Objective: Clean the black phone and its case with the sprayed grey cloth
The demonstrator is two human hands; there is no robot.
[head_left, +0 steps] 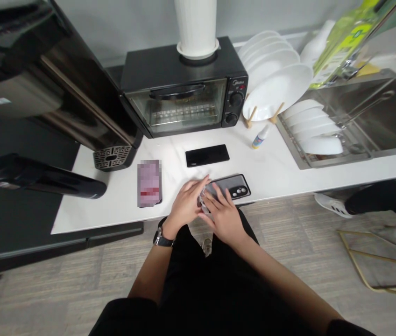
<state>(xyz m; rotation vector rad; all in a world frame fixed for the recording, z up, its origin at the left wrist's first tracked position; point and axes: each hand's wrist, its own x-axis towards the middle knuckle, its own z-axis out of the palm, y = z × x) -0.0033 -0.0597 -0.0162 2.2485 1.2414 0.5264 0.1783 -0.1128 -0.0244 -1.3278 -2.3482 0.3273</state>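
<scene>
Well left of the grip, a black cylinder (54, 177) stood beside the dark dispenser (89, 84), whose slotted drip tray (112, 157) faced up. Nearer on that side, a blurred purple rectangular item (149, 183) lay on the white counter (105, 210).

Your left hand (186, 204), watch (163, 238) at its wrist, was at the left end of the black-rimmed phone case (233, 185), fingers nearly straight and close together. How closed it was could not be told. Your right hand (225, 217) was open, fingers spread and laid over the case, its camera cutouts exposed right of the fingertips. A clear, shiny piece (203, 199) showed between your hands; its nature and which hand held it could not be told.

Just beyond the grip, a black phone (207, 155) lay flat. Farther back stood the toaster oven (184, 91), bearing a white pot (197, 25) on its saucer. Beyond and right of the grip were a small bottle (261, 137), racked white plates (273, 88), a green bottle (345, 39) and the sink (394, 119), with more dishes (312, 126) in its basket. At far right, another person's shoe (333, 204) was on the floor (289, 233).
</scene>
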